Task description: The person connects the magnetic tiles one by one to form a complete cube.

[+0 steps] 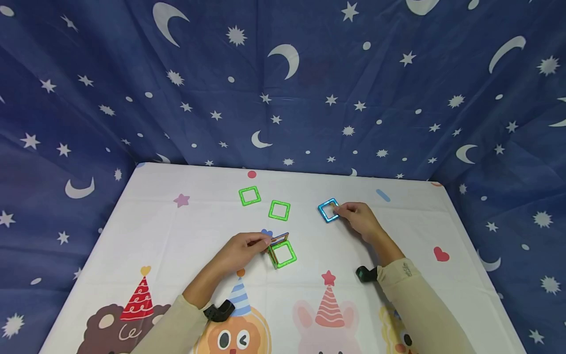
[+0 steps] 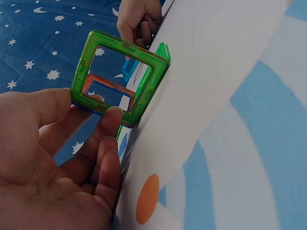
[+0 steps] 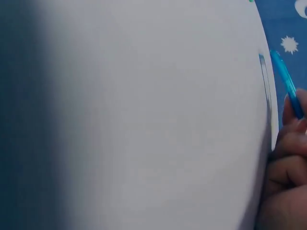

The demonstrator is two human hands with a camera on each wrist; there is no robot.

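My left hand (image 1: 245, 248) pinches a small group of square magnetic tiles between thumb and fingers. In the left wrist view a green frame tile (image 2: 88, 62) stands up from the table, with an orange and blue tile (image 2: 111, 87) visible through its window. A flat green tile (image 1: 290, 260) adjoins the upright ones in the head view. Farther right, my right hand (image 1: 360, 219) pinches the right corner of a blue square tile (image 1: 324, 214). The right wrist view catches that blue tile (image 3: 286, 79) edge-on, tilted above the table, beside a thin edge (image 3: 265, 86) at the tabletop.
Two loose green square tiles (image 1: 241, 197) (image 1: 270, 210) lie beyond my left hand. The white tablecloth (image 1: 212, 216) carries printed animals, hearts and stars. A dark blue curtain (image 1: 309, 147) with moons and stars stands along the back and sides. Black wrist cameras (image 1: 219, 311) sit at both cuffs.
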